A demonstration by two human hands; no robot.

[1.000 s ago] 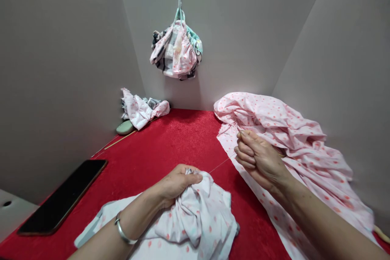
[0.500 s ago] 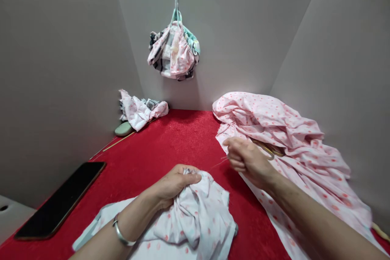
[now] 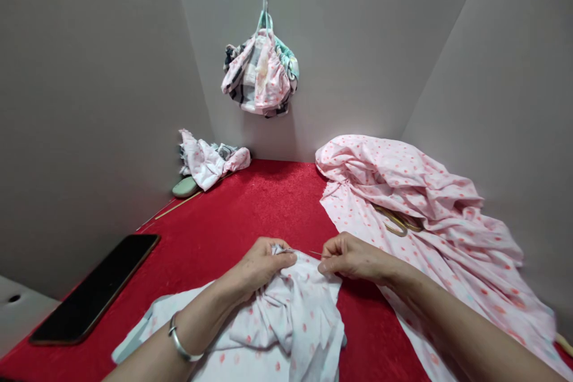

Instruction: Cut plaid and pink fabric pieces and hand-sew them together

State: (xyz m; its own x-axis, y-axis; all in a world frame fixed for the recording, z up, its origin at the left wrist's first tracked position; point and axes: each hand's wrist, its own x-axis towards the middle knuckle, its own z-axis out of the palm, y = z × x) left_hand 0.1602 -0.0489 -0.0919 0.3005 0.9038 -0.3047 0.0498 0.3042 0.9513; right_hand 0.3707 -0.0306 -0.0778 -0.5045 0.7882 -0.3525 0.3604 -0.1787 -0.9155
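My left hand [image 3: 264, 265], with a silver bangle on its wrist, pinches a gathered edge of white cloth with pink dots [image 3: 286, 316]. The rest of that cloth spreads over the red surface below the hand and forearm. Just to the right, my right hand [image 3: 342, 256] is closed with thumb and fingers together. A thin sewing needle [image 3: 315, 252] sticks out from its fingertips toward the cloth edge. Any thread on it is too fine to make out now.
Pink dotted fabric [image 3: 394, 167] lies heaped along the right, with gold-handled scissors [image 3: 398, 222] on it. A phone [image 3: 96, 289] rests at left. Cloth scraps [image 3: 206, 161] and a pale green oval object [image 3: 185, 187] sit at back left. Gathered cloth pieces [image 3: 264, 77] hang from a hook.
My right hand has come down and left, from beside the pink fabric to close by the white cloth. The thread stretched between the hands no longer shows. My left hand keeps its grip.
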